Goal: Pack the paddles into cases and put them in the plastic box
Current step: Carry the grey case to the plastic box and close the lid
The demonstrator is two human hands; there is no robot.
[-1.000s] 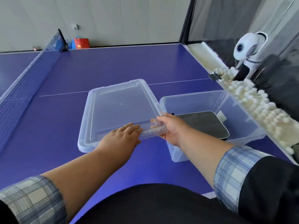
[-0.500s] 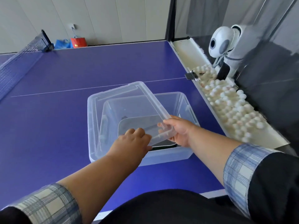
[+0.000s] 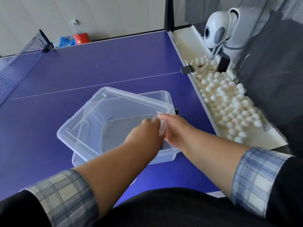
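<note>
— Plastic box (image 3: 165, 155) at centre frame on the counter (image 3: 98, 66), one dark case (image 3: 118, 136) visible inside through one clear lid (image 3: 105, 115). Step?

— Closing up, by the look. Lid lying skewed across the rim, not seated.

— Hands?

— Two, both at the lid's right corner: left hand (image 3: 144, 136) and right hand (image 3: 173, 128), fingers curled on its edge.

— Next?

— Probably squaring the lid, then pressing down.

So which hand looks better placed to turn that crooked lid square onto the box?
Probably the right hand. It grips the lid at its near right corner, so it can swing that corner round over the plastic box. The left hand sits beside it on the same corner, adding little leverage.
</note>
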